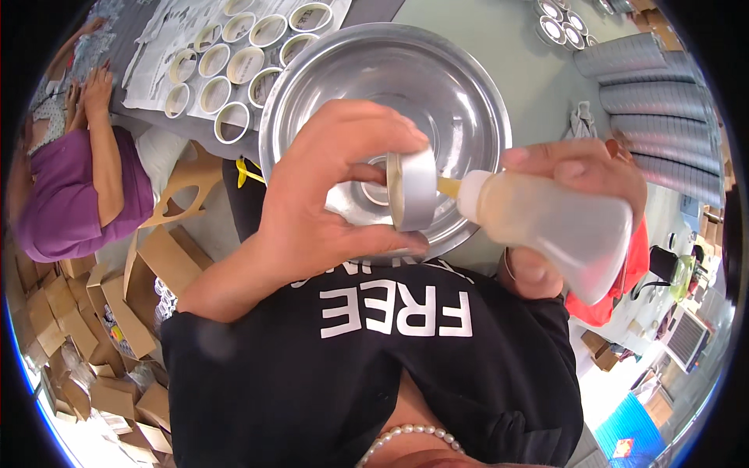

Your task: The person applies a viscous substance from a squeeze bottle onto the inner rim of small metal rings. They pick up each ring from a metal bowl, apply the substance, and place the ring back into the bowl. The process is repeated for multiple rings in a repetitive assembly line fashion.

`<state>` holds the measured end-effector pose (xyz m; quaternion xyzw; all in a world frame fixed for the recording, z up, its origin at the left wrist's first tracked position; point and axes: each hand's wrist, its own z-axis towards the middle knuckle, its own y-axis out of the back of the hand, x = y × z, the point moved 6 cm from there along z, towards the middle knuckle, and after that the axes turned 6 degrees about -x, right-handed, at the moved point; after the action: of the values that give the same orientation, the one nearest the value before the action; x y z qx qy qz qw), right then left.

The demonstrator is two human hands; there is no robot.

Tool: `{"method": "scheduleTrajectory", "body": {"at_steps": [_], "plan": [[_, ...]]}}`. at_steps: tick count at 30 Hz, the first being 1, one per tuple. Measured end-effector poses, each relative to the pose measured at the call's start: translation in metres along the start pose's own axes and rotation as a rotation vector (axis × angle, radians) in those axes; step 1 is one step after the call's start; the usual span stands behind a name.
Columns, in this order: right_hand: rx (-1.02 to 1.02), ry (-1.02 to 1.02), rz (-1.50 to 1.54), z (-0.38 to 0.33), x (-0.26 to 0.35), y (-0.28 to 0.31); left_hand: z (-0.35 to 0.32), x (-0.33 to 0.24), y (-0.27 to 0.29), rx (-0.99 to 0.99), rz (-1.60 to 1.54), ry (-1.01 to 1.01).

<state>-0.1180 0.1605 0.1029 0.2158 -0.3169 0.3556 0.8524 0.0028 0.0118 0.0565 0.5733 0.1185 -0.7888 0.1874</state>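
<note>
1. The left hand [328, 191] is curled around a small round tin [412, 189], tipped on its side above the metal bowl [460, 86].
2. The right hand [573, 175] is wrapped around a squeeze bottle [558, 222] of yellowish liquid, with the nozzle touching the tin's rim.
3. The inside of the tin is hard to make out, and the right palm is hidden behind the bottle.
4. More tins [234, 66] sit on paper beyond; a person in purple [66, 195] is cut off at the left edge.
</note>
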Motion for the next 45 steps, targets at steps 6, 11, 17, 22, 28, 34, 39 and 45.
{"method": "scheduleTrajectory", "body": {"at_steps": [6, 11, 17, 22, 28, 34, 39, 45], "plan": [[-0.235, -0.269, -0.075, 0.004, -0.017, 0.001, -0.001, -0.018, -0.002, 0.057, 0.322, -0.319], [-0.255, -0.547, 0.175, 0.0, -0.038, 0.004, -0.004, -0.012, -0.008, 0.192, 0.359, -0.579], [-0.445, -0.821, 0.861, -0.009, -0.082, 0.008, 0.004, -0.025, 0.032, 0.046, 0.551, -0.383], [-0.524, -0.661, 0.994, -0.002, -0.076, 0.029, -0.014, 0.033, 0.197, -0.703, 0.856, 0.251], [-0.452, -0.587, 1.035, 0.003, -0.075, 0.034, -0.052, 0.097, 0.277, -0.436, 1.167, 0.574], [-0.418, -0.642, 0.958, 0.0, -0.072, 0.032, -0.013, 0.091, 0.287, -0.636, 1.448, 0.208], [-0.377, -0.576, 1.005, 0.001, -0.072, 0.035, 0.003, 0.047, 0.085, -0.017, 0.588, 0.297], [-0.351, -0.553, 0.966, 0.002, -0.068, 0.037, -0.014, 0.083, -0.031, 0.634, 0.824, 0.064]]}}
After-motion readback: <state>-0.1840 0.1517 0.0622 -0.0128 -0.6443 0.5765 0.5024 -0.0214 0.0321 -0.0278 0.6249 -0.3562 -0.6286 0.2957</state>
